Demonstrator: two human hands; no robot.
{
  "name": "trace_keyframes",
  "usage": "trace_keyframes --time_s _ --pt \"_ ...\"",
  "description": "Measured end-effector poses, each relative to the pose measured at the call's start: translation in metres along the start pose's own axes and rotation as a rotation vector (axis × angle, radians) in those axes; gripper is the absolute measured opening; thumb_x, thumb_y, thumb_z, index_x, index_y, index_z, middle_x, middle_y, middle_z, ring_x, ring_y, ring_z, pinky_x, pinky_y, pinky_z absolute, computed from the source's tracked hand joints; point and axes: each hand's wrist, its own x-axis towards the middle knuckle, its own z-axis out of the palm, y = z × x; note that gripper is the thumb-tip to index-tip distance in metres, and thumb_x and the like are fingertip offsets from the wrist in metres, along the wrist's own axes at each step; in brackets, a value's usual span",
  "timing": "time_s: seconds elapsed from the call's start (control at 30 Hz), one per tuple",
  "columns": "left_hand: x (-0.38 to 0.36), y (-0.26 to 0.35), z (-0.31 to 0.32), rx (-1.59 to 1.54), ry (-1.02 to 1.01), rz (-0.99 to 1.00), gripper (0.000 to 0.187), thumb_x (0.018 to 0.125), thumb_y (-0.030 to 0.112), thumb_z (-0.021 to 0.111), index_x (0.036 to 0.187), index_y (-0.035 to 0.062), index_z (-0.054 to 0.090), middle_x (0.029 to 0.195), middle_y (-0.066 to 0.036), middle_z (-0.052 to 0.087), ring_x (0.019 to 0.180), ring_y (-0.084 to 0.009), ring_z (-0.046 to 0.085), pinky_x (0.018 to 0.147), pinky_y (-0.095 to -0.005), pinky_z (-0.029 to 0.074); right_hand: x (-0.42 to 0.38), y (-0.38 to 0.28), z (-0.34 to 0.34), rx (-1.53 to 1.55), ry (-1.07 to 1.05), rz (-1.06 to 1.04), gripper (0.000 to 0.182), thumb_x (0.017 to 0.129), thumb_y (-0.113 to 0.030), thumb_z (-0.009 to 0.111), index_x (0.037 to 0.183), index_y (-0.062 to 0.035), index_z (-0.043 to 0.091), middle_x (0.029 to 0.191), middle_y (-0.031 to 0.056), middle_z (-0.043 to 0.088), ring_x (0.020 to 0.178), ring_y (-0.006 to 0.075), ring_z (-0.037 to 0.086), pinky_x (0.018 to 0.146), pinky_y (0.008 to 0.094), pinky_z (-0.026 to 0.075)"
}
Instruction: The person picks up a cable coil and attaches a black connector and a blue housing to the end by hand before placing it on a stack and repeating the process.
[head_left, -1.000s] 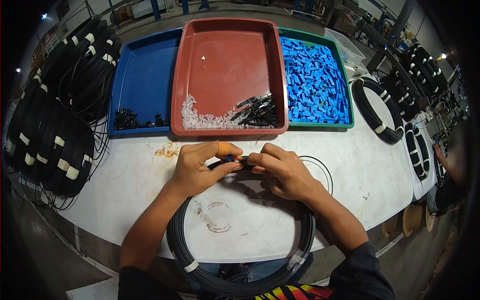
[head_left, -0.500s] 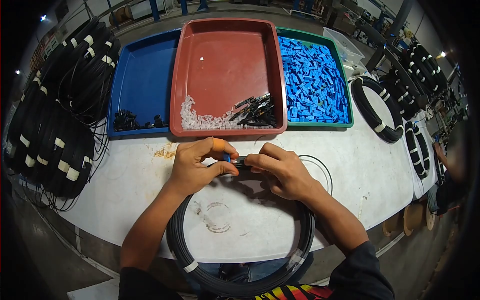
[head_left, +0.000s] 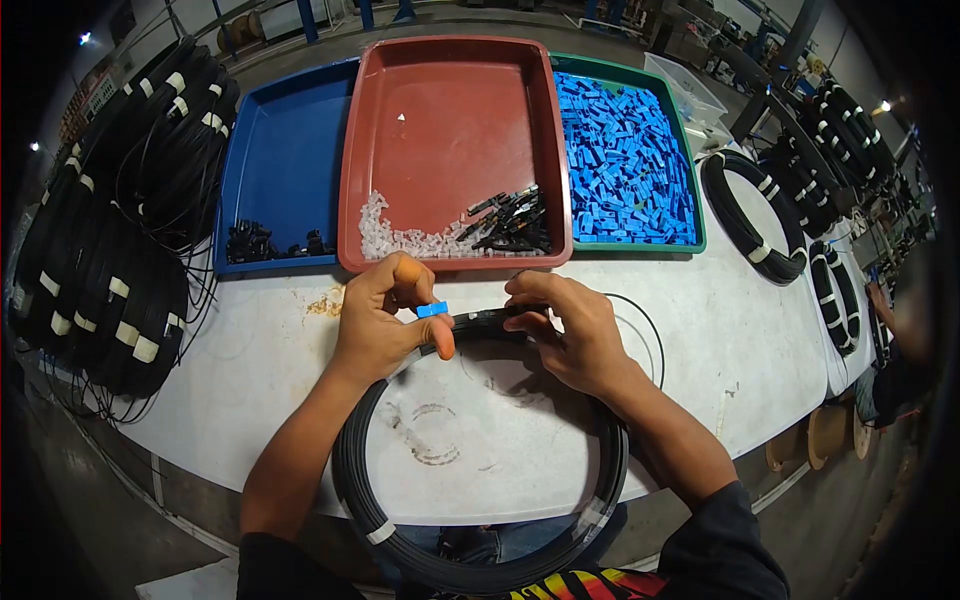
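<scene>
Between the thumb and fingers of my left hand [head_left: 385, 315] is a small bright blue plastic clip [head_left: 432, 310]. Orange tape wraps one finger of that hand. My right hand [head_left: 575, 330] curls its fingers around a black cable end [head_left: 490, 315], which has a small pale tip pointing left; the fingers partly hide it. Below both hands lies a large coil of black cable [head_left: 355, 455], bound with white tape, its near side overhanging the table edge. A thin loop of cable [head_left: 655, 330] arcs out to the right of my right hand.
Ahead stand a blue tray [head_left: 290, 130] with black parts, a red tray [head_left: 450, 110] with clear and black pieces, and a green tray [head_left: 690, 160] full of blue clips. Stacked cable coils [head_left: 100, 290] rise at left; another coil [head_left: 755, 220] lies right.
My left hand has drawn back leftward from the cable end with the blue clip, which now shows more fully. The right hand's fingers have shifted and loosened slightly around the cable.
</scene>
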Motion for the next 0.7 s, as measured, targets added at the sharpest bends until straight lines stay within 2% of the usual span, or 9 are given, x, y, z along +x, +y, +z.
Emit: trace_keyframes --time_s 0.07,0.2,0.27,0.3,0.37,0.5,0.57,0.7 --pt "-0.002 -0.003 0.0 0.017 0.01 -0.015 0.042 0.068 0.008 0.096 0.087 0.0065 0.058 0.087 -0.001 0.062 0.075 -0.0058 0.059 0.068 -0.0226 0.051 -0.002 0.002 0.001 -0.008 -0.02 0.047 0.04 0.079 0.0 0.08 0.113 -0.0083 0.061 0.09 0.0087 0.07 0.079 0.0286 0.069 0.068 0.0391 0.053" --pt "-0.001 0.003 0.001 0.049 0.004 0.02 0.044 0.067 0.009 0.097 0.086 0.0067 0.058 0.081 0.0 0.061 0.073 -0.0055 0.056 0.066 -0.0224 0.048 -0.002 0.0 0.0 -0.017 -0.044 0.05 0.041 0.08 -0.002 0.08 0.115 -0.0088 0.06 0.091 0.0088 0.07 0.079 0.0284 0.069 0.068 0.0387 0.053" --pt "0.0 0.005 -0.001 0.136 -0.069 0.026 0.045 0.066 0.002 0.095 0.083 0.0078 0.054 0.085 -0.001 0.057 0.076 -0.0086 0.063 0.075 -0.0248 0.058 -0.002 -0.001 0.001 0.006 -0.049 0.012 0.043 0.081 -0.004 0.08 0.117 -0.009 0.058 0.091 0.0091 0.071 0.08 0.0286 0.07 0.068 0.0388 0.054" --pt "0.0 0.006 -0.002 0.136 -0.068 0.026 0.045 0.066 0.002 0.095 0.083 0.0078 0.054 0.085 -0.001 0.057 0.076 -0.0086 0.063 0.075 -0.0248 0.058 -0.001 -0.001 0.0 0.007 -0.05 0.012 0.043 0.081 -0.004 0.08 0.117 -0.009 0.058 0.091 0.0091 0.071 0.08 0.0286 0.07 0.068 0.0388 0.054" --pt "0.0 0.007 -0.002 0.191 -0.108 0.054 0.045 0.065 0.007 0.097 0.081 0.0085 0.055 0.083 -0.002 0.059 0.075 -0.008 0.062 0.073 -0.0232 0.053 -0.001 -0.003 -0.001 0.015 -0.054 -0.009 0.044 0.082 -0.005 0.08 0.119 -0.0087 0.057 0.091 0.0096 0.071 0.081 0.0293 0.07 0.069 0.0391 0.055" --pt "0.002 0.011 0.0 0.286 -0.134 0.107 0.047 0.062 0.011 0.099 0.078 0.0082 0.055 0.081 -0.003 0.061 0.074 -0.0092 0.061 0.07 -0.0242 0.051 -0.002 -0.003 -0.001 0.038 -0.075 0.007 0.043 0.082 -0.006 0.08 0.119 -0.0081 0.057 0.092 0.0099 0.072 0.082 0.0299 0.071 0.07 0.0397 0.055" --pt "0.003 0.01 0.002 0.305 -0.112 0.185 0.054 0.054 0.026 0.102 0.076 0.007 0.056 0.074 0.002 0.059 0.065 -0.0076 0.053 0.058 -0.0237 0.045 -0.002 -0.004 -0.002 0.063 -0.094 0.001 0.044 0.082 -0.007 0.08 0.119 -0.0077 0.057 0.092 0.0104 0.072 0.082 0.0305 0.071 0.07 0.0398 0.055" --pt "0.004 0.011 0.002 0.345 -0.149 0.216 0.055 0.054 0.028 0.101 0.076 0.007 0.056 0.073 0.001 0.058 0.064 -0.0078 0.052 0.056 -0.0243 0.044 -0.001 -0.005 -0.001 0.061 -0.087 -0.043 0.044 0.081 -0.008 0.081 0.118 -0.0076 0.057 0.089 0.0102 0.071 0.081 0.0309 0.071 0.069 0.0401 0.055"
